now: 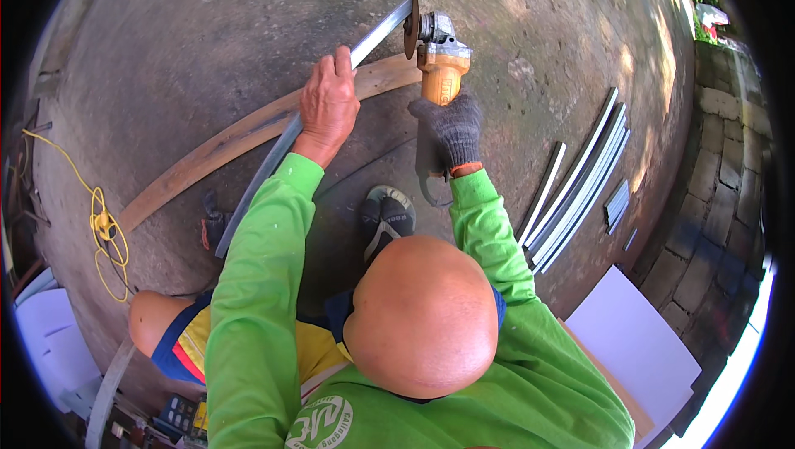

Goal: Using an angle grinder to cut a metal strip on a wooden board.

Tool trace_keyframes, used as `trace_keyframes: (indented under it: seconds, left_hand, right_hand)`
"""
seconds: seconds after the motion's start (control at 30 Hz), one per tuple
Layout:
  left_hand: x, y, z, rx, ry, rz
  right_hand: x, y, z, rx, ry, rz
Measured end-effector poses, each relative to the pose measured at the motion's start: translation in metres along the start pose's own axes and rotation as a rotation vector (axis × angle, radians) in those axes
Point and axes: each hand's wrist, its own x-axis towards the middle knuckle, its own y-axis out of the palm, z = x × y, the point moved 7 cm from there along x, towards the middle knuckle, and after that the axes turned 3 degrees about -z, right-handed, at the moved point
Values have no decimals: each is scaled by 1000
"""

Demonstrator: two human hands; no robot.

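Item: my left hand (330, 103), bare, fingers curled round a bar (383, 35). Item: my right hand (455, 129) (gloved, this one), wrapped about a grinder (445, 72).

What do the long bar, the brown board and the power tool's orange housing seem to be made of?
Long bar: probably metal, smooth and grey, judging by the bright sheen on its upper part.
Brown board: wood, seemingly unfinished, with darker streaks and stains.
Orange housing: plastic or painted metal; its coloured surface leaves that open.
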Motion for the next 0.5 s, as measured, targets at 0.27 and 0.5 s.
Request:
trace_keyframes:
  seconds: [0.27, 0.5]
  left_hand:
    - [1, 2, 0, -1, -7, 10]
    - [3, 0, 0, 1, 1, 2]
  right_hand:
    - [-3, -4, 4, -20, -51, -75]
    - [1, 1, -2, 13, -38, -69]
